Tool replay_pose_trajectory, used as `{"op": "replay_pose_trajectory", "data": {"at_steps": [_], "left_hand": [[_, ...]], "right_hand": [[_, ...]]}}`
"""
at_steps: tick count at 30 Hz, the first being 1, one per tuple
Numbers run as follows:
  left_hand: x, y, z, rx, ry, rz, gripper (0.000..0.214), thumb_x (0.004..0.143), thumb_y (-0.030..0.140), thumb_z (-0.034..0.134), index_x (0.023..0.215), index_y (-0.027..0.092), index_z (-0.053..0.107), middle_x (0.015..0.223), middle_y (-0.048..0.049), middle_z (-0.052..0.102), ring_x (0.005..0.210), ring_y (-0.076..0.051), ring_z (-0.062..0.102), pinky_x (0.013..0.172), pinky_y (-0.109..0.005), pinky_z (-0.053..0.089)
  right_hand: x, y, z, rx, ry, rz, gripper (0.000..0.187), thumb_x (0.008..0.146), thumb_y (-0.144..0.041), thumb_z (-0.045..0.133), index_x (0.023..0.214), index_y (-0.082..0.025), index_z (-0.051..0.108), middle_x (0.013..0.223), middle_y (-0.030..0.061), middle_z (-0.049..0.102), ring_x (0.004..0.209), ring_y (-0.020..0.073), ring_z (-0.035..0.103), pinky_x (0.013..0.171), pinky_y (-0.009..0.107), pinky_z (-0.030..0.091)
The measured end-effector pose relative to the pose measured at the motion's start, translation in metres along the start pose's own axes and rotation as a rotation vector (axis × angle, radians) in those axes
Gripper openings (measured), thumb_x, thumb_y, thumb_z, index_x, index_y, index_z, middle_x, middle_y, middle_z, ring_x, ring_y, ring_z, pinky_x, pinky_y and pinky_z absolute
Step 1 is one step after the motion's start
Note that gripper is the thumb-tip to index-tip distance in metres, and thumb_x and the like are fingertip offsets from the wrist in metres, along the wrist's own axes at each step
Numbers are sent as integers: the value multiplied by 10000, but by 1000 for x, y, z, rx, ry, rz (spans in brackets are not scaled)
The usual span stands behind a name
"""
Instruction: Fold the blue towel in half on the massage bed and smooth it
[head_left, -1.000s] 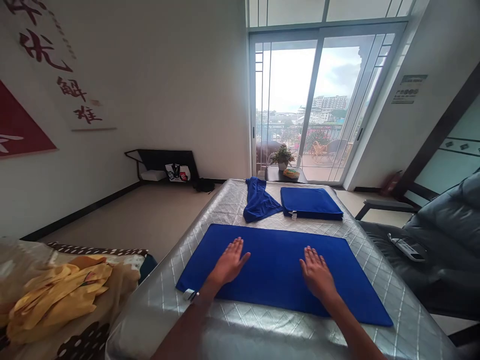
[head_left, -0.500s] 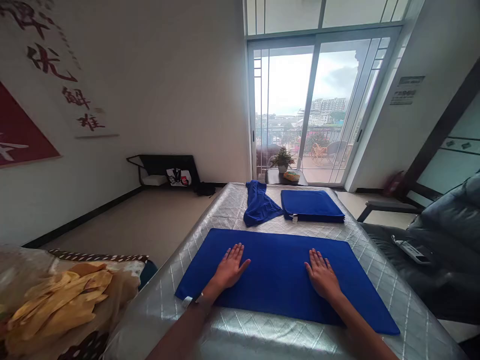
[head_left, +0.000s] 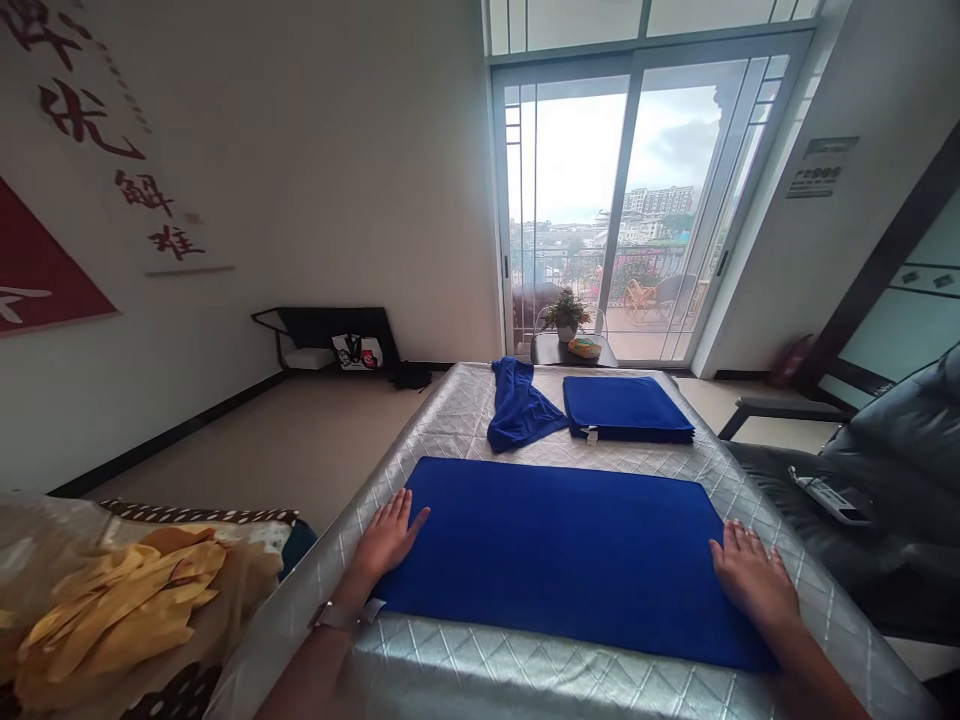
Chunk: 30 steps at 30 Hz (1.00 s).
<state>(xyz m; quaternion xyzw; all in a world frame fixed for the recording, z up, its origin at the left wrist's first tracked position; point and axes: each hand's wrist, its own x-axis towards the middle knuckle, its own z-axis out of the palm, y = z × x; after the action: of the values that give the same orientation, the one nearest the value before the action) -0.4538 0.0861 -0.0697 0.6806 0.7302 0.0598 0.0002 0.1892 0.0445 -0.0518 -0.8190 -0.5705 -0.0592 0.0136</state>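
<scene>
A blue towel point(head_left: 562, 550) lies spread flat on the silver quilted bed point(head_left: 465, 670). My left hand point(head_left: 386, 540) rests open on the towel's left end, fingers stretched out. At the towel's right end my right hand point(head_left: 750, 578) lies open and flat. Farther back on the bed sit a crumpled blue towel point(head_left: 517, 405) and, to its right, a folded blue towel stack point(head_left: 626, 408).
A yellow and patterned bedding heap point(head_left: 112, 600) lies at the lower left. A dark massage chair point(head_left: 885, 470) with a remote point(head_left: 832, 495) stands at the right. Beyond the bed are a small table with a potted plant point(head_left: 566, 315) and glass balcony doors point(head_left: 630, 210).
Both hands slid outward across the spread towel, the left toward its left end and the right toward its right end. The towel stays flat.
</scene>
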Motion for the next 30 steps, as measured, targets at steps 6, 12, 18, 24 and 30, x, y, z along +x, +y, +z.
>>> {"op": "replay_pose_trajectory", "data": {"at_steps": [6,12,18,24,30], "left_hand": [[26,104,-28,-57,4,215,853,1009,667,109,1555,55,344,1625,-181,292,1518,-276,259,1239,-438,227],[47,239,-19,-180,67,582,697,1053,572,152,1529,135,416,1581,-135,419,1490,-226,336,1222,-412,289],[48,257,8,-189,94,601,667,1061,538,126,1566,161,344,1611,-95,373,1519,-198,262,1251,-423,235],[52,249,7,-182,40,554,716,1044,587,123,1574,151,327,1626,-99,331,1522,-214,253,1256,-431,223],[71,162,-3,-108,-8,319,743,1028,625,148,1581,158,316,1633,-105,318,1524,-245,247,1257,-459,197]], "right_hand": [[-7,-130,-55,109,24,-359,632,999,-300,177,1535,-44,391,1616,138,339,1514,260,260,1239,452,173],[-5,-250,-58,243,-89,-573,612,1018,-308,188,1571,-80,317,1641,84,293,1526,205,219,1240,386,158],[0,-258,-26,248,-82,-590,612,1006,-295,212,1587,-115,283,1657,63,244,1540,201,164,1250,398,98],[7,-252,-29,244,-132,-551,632,1019,-365,166,1599,-125,247,1665,58,222,1542,180,149,1250,395,86],[42,-160,-17,120,-120,-356,656,1012,-392,169,1600,-111,238,1670,54,209,1540,184,157,1249,397,91]]}}
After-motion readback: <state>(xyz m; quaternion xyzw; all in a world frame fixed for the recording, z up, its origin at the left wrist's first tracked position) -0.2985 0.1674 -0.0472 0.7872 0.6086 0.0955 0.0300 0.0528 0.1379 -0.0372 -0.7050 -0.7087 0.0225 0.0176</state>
